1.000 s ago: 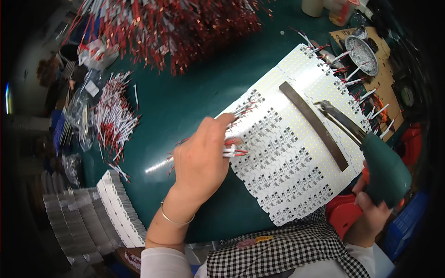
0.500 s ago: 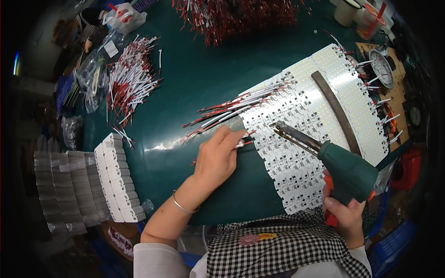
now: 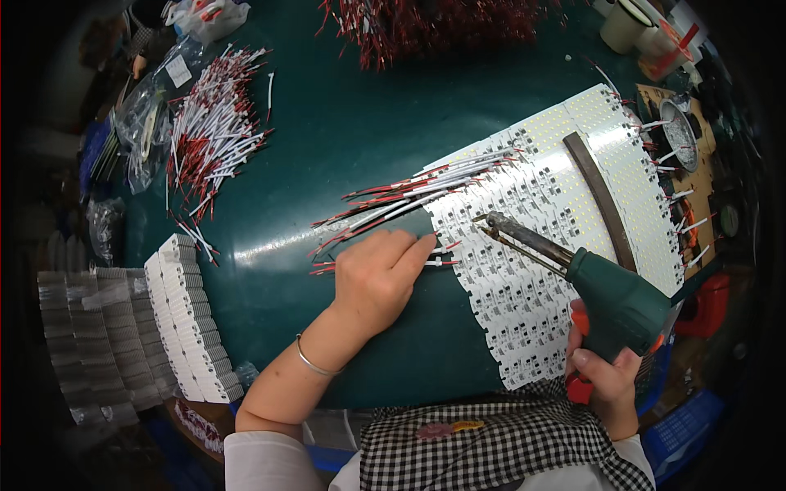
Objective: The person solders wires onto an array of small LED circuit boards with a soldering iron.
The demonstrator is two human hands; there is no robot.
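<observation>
My left hand (image 3: 378, 274) is closed in a pinch on red-and-white wires (image 3: 442, 263), whose red ends point toward the left edge of the white LED circuit boards (image 3: 512, 303). Other ends of these wires stick out on the hand's far side. In my right hand (image 3: 604, 370) is a green soldering gun (image 3: 618, 303) with an orange trigger. Its metal tip hovers over or touches the boards, just right of my left hand; I cannot tell which. A bundle of cut wires (image 3: 426, 190) lies partly on the boards, beyond my left hand.
A dark curved bar (image 3: 602, 200) rests across the boards. Loose wires (image 3: 217, 123) lie heaped at the far left, near stacked white boards (image 3: 192, 327). Red wires (image 3: 442, 29) pile up at the back. A metal dish (image 3: 679, 135) and a cup (image 3: 626, 24) stand at the right.
The whole view has shifted slightly. My left hand has moved a little away from the soldering tip and its fingers have turned. The soldering gun stays nearly where it was over the boards.
</observation>
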